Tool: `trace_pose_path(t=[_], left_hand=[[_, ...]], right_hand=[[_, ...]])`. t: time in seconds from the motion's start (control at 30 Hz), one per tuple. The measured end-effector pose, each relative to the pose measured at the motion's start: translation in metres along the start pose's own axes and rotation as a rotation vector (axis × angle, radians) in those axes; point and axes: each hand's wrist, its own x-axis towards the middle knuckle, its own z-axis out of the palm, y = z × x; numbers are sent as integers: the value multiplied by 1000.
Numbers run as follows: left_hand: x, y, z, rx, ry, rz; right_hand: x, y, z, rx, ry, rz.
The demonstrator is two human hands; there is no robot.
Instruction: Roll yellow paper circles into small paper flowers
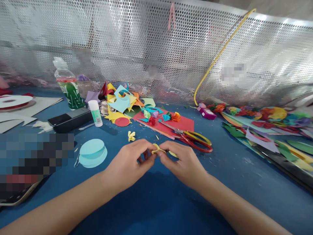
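Observation:
Between the fingertips of both hands is a small curled strip of yellow paper. My left hand pinches its left end, and my right hand pinches the right side, with part of the yellow paper showing behind those fingers. Just beyond my left hand lies a small folded yellow paper flower. Light blue paper circles are stacked left of my left hand. Past my right hand rest scissors with red and yellow handles, partly on a red paper sheet.
A glue stick stands beside a black box-like object. Behind them is a green-labelled bottle. Colored paper scraps and small paper flowers lie ahead. More crumpled paper flowers line the right, before a perforated metal screen.

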Motion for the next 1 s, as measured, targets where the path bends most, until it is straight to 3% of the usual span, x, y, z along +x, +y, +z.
trace_pose_path(t=[0.17,0.37,0.6,0.83,1.0], left_hand=[[0,0,1,10,5,-1],[1,2,1,-34,-5,-44],[-1,7,-3,-62,24,20],[3,7,-6,-274,119,-192],[7,3,-8,-266,80,-198]], right_hand=[[-1,1,0,15,6,-27],[0,0,1,21,-1,36],[1,-1,-1,52,4,-13],[0,-1,-1,84,24,-66],[0,0,-2,117,33,-118]])
